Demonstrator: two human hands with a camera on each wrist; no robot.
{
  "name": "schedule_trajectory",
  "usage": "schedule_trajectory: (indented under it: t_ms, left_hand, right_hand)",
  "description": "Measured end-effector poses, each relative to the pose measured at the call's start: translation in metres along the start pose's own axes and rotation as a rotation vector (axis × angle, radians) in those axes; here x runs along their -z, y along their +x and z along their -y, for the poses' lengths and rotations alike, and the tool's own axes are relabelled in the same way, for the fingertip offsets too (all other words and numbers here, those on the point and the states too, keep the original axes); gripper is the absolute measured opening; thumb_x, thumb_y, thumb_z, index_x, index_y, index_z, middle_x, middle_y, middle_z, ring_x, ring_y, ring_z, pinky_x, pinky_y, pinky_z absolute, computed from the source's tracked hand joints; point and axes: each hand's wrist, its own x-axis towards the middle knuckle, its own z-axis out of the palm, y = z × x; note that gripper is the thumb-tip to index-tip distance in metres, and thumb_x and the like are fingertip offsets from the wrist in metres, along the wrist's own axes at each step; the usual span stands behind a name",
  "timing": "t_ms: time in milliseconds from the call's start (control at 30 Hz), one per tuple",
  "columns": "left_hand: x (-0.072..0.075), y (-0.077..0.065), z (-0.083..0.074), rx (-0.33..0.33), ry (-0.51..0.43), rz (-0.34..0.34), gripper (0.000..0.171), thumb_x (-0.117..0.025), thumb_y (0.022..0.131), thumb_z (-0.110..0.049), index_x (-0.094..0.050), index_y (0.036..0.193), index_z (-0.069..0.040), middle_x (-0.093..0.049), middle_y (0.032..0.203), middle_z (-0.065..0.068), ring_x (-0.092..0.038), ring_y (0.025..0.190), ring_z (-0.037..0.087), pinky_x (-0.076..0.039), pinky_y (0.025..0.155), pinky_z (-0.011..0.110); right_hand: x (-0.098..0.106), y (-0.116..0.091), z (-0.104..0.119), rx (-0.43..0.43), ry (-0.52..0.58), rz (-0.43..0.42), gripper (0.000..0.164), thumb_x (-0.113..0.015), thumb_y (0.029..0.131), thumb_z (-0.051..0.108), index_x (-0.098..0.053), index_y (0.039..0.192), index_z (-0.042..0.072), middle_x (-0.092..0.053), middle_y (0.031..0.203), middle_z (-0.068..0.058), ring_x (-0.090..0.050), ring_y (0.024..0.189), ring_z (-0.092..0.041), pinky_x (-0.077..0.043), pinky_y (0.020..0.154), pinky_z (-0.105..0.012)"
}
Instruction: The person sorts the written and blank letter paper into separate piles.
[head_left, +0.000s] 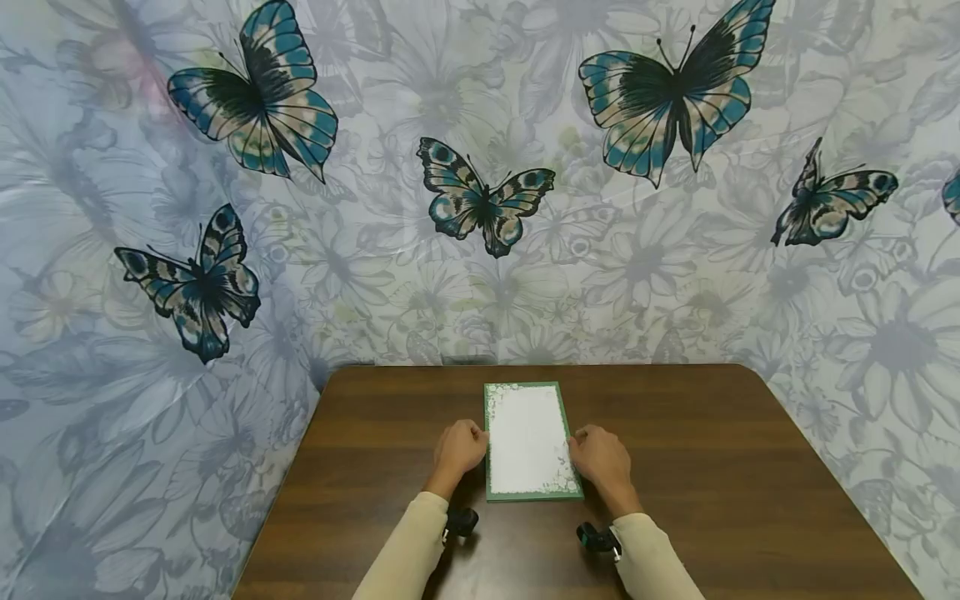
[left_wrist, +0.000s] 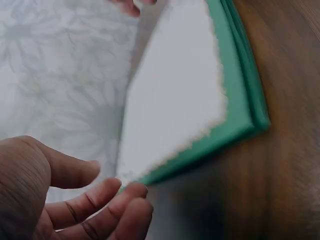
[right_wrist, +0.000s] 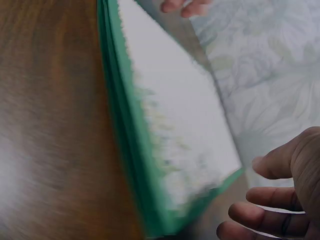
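Observation:
A white card with a green border [head_left: 527, 442] and a pale floral print in its corners lies on the brown table. Along its near side, stacked green layers [left_wrist: 243, 65] show at the edge. Beside its left edge is my left hand [head_left: 460, 447], fingertips [left_wrist: 135, 190] right at the green rim and thumb raised apart from them. My right hand [head_left: 600, 457] stands at the opposite edge. In the right wrist view its loosely bent fingers [right_wrist: 265, 212] and thumb are spread apart, with nothing between them.
The wooden table [head_left: 690, 450] reaches back to a wall covering [head_left: 637, 292] printed with grey flowers and several teal butterflies. A dark wrist camera [head_left: 462, 522] sits at the left cuff and another camera [head_left: 596, 537] at the right cuff.

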Motion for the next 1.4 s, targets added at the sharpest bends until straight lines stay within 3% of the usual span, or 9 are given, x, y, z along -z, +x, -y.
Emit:
schedule_trajectory:
  t_ms: [167, 300, 533, 800, 1000, 1100, 1200, 1267, 1400]
  left_hand:
    - [-0.009, -0.001, 0.010, 0.068, -0.001, 0.034, 0.028, -0.069, 0.091, -0.040, -0.065, 0.084, -0.014, -0.065, 0.079, 0.000, -0.057, 0.066, 0.016, -0.047, 0.060, 0.035]
    - [-0.017, 0.000, 0.010, 0.059, 0.103, 0.075, 0.045, -0.073, 0.083, -0.055, -0.064, 0.095, -0.013, -0.066, 0.089, 0.001, -0.061, 0.077, 0.019, -0.050, 0.066, 0.036]
    - [-0.034, 0.007, 0.000, 0.063, 0.258, 0.081, 0.089, -0.075, 0.073, -0.065, -0.056, 0.124, 0.006, -0.062, 0.110, 0.018, -0.055, 0.066, 0.021, -0.044, 0.052, 0.032]
    - [-0.049, 0.005, -0.002, 0.072, 0.220, 0.122, 0.069, -0.076, 0.075, -0.062, -0.064, 0.102, 0.000, -0.056, 0.123, 0.022, -0.042, 0.051, 0.016, -0.033, 0.045, 0.029]
    - [-0.040, 0.007, 0.000, 0.053, 0.149, 0.113, 0.048, -0.076, 0.079, -0.054, -0.066, 0.075, -0.007, -0.062, 0.122, 0.021, -0.061, 0.074, 0.025, -0.036, 0.049, 0.029]
    - [-0.035, 0.007, 0.006, 0.053, 0.059, 0.111, 0.050, -0.076, 0.084, -0.044, -0.054, 0.052, -0.014, -0.066, 0.077, 0.005, -0.055, 0.062, 0.019, -0.029, 0.045, 0.026]
    - [-0.029, 0.008, 0.012, 0.049, -0.069, 0.103, 0.055, -0.074, 0.088, -0.037, -0.041, 0.047, -0.021, -0.039, 0.051, -0.007, -0.034, 0.049, 0.011, -0.026, 0.044, 0.024]
    - [-0.024, 0.010, 0.014, 0.038, -0.139, 0.104, 0.056, -0.073, 0.089, -0.035, -0.036, 0.049, -0.022, -0.026, 0.048, -0.009, -0.027, 0.047, 0.010, -0.026, 0.045, 0.025]
    - [-0.018, 0.014, 0.017, 0.040, -0.218, 0.105, 0.049, -0.072, 0.090, -0.031, -0.042, 0.054, -0.019, -0.034, 0.050, -0.006, -0.033, 0.048, 0.011, -0.034, 0.049, 0.026]
  right_hand:
    - [-0.017, -0.003, -0.008, -0.039, 0.020, 0.006, 0.035, -0.066, 0.092, 0.036, -0.074, 0.105, 0.005, -0.075, 0.094, -0.011, -0.067, 0.071, -0.025, -0.052, 0.055, -0.041]
    - [-0.028, -0.005, -0.011, -0.066, 0.028, -0.033, 0.036, -0.069, 0.090, 0.039, -0.074, 0.102, 0.006, -0.075, 0.097, -0.011, -0.068, 0.075, -0.026, -0.053, 0.059, -0.043]
    - [-0.040, 0.004, -0.017, -0.046, 0.025, -0.106, 0.046, -0.070, 0.087, 0.047, -0.072, 0.107, 0.006, -0.073, 0.102, -0.012, -0.068, 0.087, -0.033, -0.050, 0.075, -0.054]
    - [-0.049, 0.001, -0.042, -0.065, 0.105, -0.115, 0.037, -0.076, 0.084, 0.042, -0.066, 0.104, 0.012, -0.064, 0.089, -0.003, -0.060, 0.081, -0.023, -0.037, 0.080, -0.046]
    - [-0.040, 0.001, -0.034, -0.091, 0.174, -0.092, 0.031, -0.075, 0.085, 0.038, -0.065, 0.099, 0.011, -0.066, 0.088, -0.003, -0.061, 0.080, -0.024, -0.035, 0.086, -0.054]
    - [-0.039, 0.000, -0.029, -0.124, 0.197, -0.056, 0.029, -0.072, 0.088, 0.039, -0.067, 0.097, 0.012, -0.068, 0.089, -0.002, -0.062, 0.082, -0.023, -0.034, 0.089, -0.056]
    - [-0.037, 0.001, -0.026, -0.130, 0.223, -0.038, 0.031, -0.070, 0.090, 0.039, -0.070, 0.099, 0.010, -0.070, 0.091, -0.004, -0.064, 0.086, -0.025, -0.033, 0.090, -0.057]
    - [-0.036, 0.003, -0.024, -0.129, 0.247, -0.030, 0.033, -0.069, 0.092, 0.038, -0.071, 0.104, 0.007, -0.071, 0.094, -0.007, -0.065, 0.090, -0.029, -0.031, 0.090, -0.057]
    - [-0.036, 0.006, -0.018, -0.138, 0.307, -0.028, 0.036, -0.068, 0.093, 0.035, -0.071, 0.109, 0.003, -0.072, 0.095, -0.012, -0.065, 0.093, -0.033, -0.029, 0.091, -0.056]
